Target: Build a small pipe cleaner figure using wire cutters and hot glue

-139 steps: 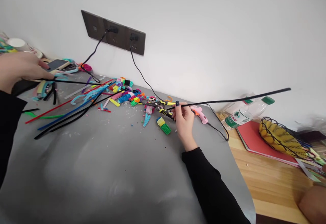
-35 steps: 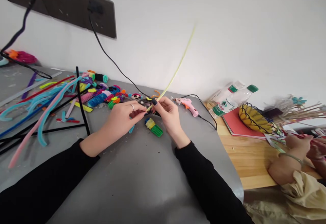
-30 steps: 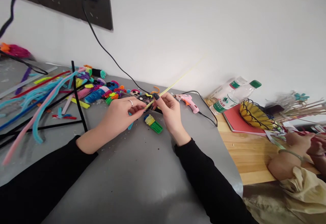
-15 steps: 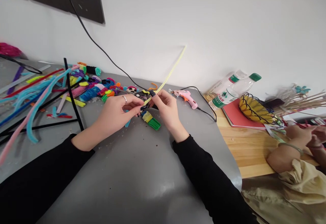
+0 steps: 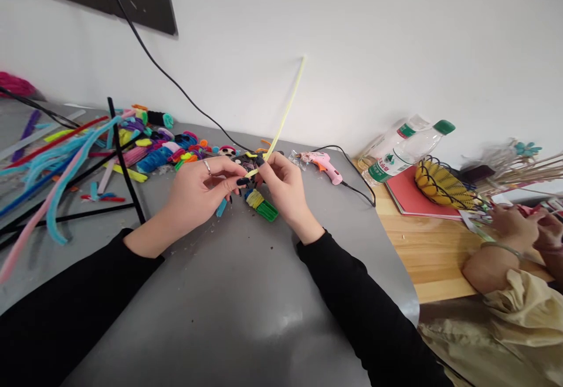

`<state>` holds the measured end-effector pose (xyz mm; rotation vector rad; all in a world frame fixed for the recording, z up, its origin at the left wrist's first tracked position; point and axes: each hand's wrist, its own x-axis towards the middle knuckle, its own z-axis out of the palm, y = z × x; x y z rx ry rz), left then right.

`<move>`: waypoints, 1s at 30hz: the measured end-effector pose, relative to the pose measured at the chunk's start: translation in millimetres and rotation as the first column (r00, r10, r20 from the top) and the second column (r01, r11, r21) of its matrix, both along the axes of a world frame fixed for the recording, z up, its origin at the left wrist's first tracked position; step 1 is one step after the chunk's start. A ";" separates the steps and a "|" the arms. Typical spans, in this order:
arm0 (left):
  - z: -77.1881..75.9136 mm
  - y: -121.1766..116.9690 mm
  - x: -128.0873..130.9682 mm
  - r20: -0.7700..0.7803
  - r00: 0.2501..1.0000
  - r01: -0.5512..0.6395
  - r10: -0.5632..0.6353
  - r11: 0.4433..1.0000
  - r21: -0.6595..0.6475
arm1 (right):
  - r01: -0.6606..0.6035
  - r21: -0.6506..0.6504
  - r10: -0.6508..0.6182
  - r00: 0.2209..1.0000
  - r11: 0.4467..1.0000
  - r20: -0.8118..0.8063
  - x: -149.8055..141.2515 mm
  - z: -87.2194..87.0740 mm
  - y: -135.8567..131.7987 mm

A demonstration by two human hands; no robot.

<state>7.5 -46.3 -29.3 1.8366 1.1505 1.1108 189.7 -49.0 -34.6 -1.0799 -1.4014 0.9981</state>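
Observation:
A pale yellow pipe cleaner is pinched between both hands, its long end rising toward the wall. My left hand, with a ring on one finger, grips the lower end between thumb and forefinger. Right beside it, my right hand pinches the same pipe cleaner. Below the fingers lies a green and yellow pipe-cleaner piece. Pliers with yellow and black handles are partly hidden behind the hands. To the left are several rolled pipe-cleaner figures and loose blue pipe cleaners.
A pink glue gun with a black cord rests right of my hands. Plastic bottles, a red folder and a yellow basket stand farther right. Another person's hands work at the wooden table. Black pipe cleaners lie left.
Both hands, earlier apart with black pipe cleaners, came together on the yellow one. Over the last second its free end swung, now pointing more upright. The view has shifted right.

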 end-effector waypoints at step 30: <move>2.1 6.8 0.2 0.258 0.966 0.035 0.017 0.980 -0.195 | 0.145 0.106 -0.141 0.989 0.984 -0.042 -5.6 -5.1 -0.8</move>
